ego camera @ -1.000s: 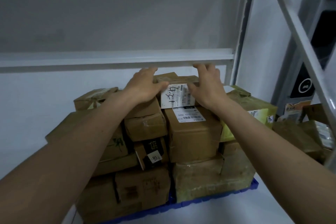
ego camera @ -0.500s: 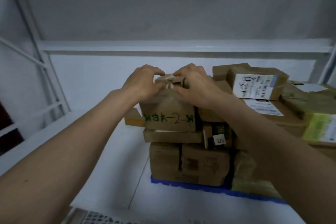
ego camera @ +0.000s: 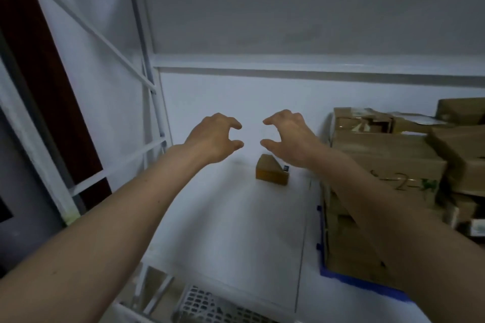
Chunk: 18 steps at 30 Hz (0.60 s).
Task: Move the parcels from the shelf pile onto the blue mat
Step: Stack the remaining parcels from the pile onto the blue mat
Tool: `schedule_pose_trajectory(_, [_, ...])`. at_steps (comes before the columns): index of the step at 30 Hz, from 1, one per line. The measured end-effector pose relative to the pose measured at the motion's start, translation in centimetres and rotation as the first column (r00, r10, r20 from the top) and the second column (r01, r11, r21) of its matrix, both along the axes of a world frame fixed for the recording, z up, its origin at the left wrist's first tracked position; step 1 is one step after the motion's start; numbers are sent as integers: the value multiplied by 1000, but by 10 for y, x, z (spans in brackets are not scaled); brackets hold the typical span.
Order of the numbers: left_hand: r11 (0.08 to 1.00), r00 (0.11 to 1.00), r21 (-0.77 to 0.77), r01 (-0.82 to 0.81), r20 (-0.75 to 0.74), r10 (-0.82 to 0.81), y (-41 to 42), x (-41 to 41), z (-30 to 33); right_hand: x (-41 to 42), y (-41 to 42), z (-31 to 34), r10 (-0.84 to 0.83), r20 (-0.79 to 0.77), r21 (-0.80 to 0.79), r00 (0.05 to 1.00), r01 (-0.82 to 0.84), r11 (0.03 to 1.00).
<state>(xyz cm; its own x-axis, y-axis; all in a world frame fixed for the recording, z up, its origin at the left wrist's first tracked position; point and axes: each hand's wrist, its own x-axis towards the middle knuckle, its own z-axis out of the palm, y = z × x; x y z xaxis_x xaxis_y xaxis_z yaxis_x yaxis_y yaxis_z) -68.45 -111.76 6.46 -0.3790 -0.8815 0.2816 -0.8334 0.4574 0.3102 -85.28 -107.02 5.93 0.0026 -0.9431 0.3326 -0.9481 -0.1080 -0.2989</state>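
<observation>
A small brown parcel (ego camera: 271, 172) lies alone on the white shelf board (ego camera: 225, 217), left of the pile. Above and behind it hover my left hand (ego camera: 214, 139) and my right hand (ego camera: 287, 136), side by side, fingers spread and loosely curled, holding nothing. The stack of brown cardboard parcels (ego camera: 380, 165) stands at the right on the blue mat (ego camera: 367, 287); one box bears green writing. My right forearm crosses in front of the stack.
White shelf posts and diagonal braces (ego camera: 147, 81) rise at the left. A shelf beam (ego camera: 315, 63) runs overhead along the white back wall. A white perforated crate (ego camera: 210, 307) sits below the shelf's front edge.
Both hands have left the top parcel on the stack and swung left, now empty over the lone small parcel. The view has turned left, pushing the stack to the right edge.
</observation>
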Motion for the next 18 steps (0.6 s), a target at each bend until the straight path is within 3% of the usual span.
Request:
schedule_pose_trajectory(8, [993, 993, 103, 63, 89, -73, -58, 46, -65, 62, -61, -69, -85, 27, 141, 996, 80, 987])
schedule_pose_trajectory(18, [943, 976, 321, 84, 163, -143, -130, 32, -158, 42, -118, -169, -242, 80, 398, 967, 192, 897])
